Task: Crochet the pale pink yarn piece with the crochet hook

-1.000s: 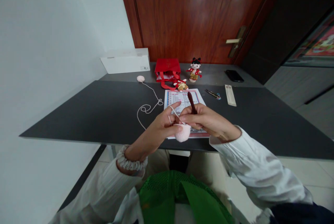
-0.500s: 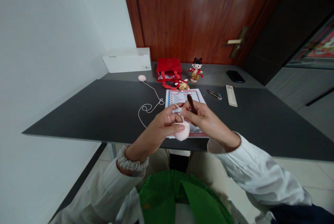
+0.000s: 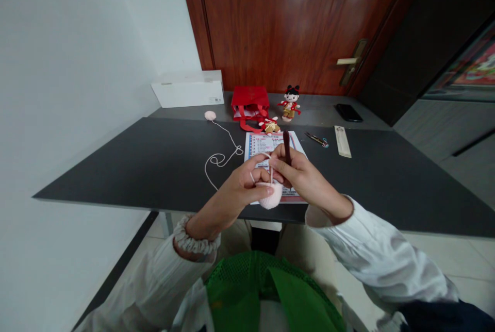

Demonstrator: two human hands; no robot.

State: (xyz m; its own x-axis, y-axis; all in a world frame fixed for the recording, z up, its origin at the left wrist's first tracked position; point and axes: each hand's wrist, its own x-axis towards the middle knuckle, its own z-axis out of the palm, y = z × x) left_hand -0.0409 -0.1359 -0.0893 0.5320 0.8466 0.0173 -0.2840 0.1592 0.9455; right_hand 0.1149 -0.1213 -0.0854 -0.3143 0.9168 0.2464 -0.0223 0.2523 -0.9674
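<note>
Between my hands is a small pale pink crochet piece (image 3: 271,199), rounded like a cup. My left hand (image 3: 247,180) pinches its rim, with the thumb on the front and the yarn (image 3: 221,160) looped over the fingers. In my right hand (image 3: 297,169) is a crochet hook with a dark brown handle (image 3: 286,145), pointing up and away. The hook's tip is too small to make out at the piece's edge. From my left hand the yarn runs in loose curls across the table to a small pink ball (image 3: 210,115).
A printed pattern sheet (image 3: 253,141) lies under my hands on the dark table (image 3: 174,162). Behind it are a red gift bag (image 3: 250,96), a crocheted doll (image 3: 290,102) and a smaller doll part (image 3: 270,125). Small scissors (image 3: 316,139), a beige packet (image 3: 342,142), a phone (image 3: 348,113) and a white box (image 3: 188,89) lie around.
The hook's handle has tipped more upright and shifted slightly right in my right hand. A strand of yarn now shows stretched above the crochet piece. My left hand has barely moved.
</note>
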